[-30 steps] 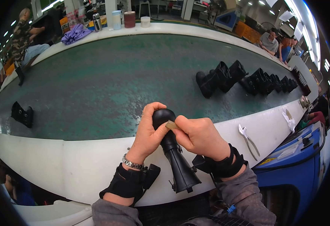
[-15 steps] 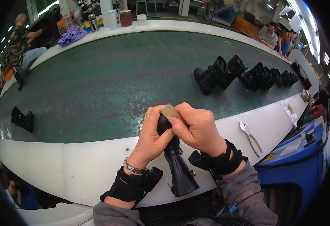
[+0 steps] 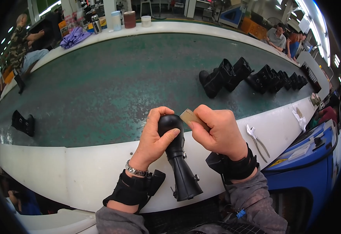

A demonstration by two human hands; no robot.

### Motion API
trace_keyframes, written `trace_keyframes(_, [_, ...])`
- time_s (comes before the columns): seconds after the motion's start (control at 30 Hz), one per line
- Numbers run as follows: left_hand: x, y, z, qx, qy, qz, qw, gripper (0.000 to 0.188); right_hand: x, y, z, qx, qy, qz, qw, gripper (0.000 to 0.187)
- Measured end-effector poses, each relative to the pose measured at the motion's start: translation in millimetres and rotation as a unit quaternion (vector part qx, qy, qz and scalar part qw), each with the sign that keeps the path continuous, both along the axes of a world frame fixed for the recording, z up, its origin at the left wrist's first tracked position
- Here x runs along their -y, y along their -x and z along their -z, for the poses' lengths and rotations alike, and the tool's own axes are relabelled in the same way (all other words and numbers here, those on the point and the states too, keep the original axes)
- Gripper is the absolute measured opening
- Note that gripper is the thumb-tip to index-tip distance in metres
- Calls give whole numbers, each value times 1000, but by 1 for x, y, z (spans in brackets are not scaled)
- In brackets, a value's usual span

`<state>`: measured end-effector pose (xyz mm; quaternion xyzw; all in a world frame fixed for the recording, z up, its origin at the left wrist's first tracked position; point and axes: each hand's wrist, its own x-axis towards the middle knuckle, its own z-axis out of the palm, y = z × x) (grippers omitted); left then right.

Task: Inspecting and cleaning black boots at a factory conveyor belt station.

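White table (image 3: 81,167) stretches under the black boot (image 3: 175,150), whose toe (image 3: 169,122) the left hand (image 3: 153,136) clasps; the right hand (image 3: 221,132) pinches a tan block (image 3: 190,117) just beside it (what is done or left, I cannot tell).

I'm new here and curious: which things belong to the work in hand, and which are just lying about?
Belongs to the work:
black boot, held in the left hand
tan block, held in the right hand
perhaps the other black boots

Seemingly just lying about:
pliers
purple cloth
dark red container
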<state>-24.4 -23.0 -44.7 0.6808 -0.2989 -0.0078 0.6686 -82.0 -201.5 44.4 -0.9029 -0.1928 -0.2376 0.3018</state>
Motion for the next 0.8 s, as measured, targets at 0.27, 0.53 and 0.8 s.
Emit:
trace_keyframes(0.27, [3, 6, -5, -28, 20, 3, 999, 43, -14, -18, 22, 59, -49, -37, 996, 18])
trace_keyframes(0.53, [3, 3, -4, -35, 17, 19, 999, 43, -7, -13, 14, 28, 48, -31, 998, 14])
trace_keyframes(0.8, [-1, 2, -5, -43, 28, 18, 999, 42, 11, -9, 4, -5, -40, 11, 999, 18])
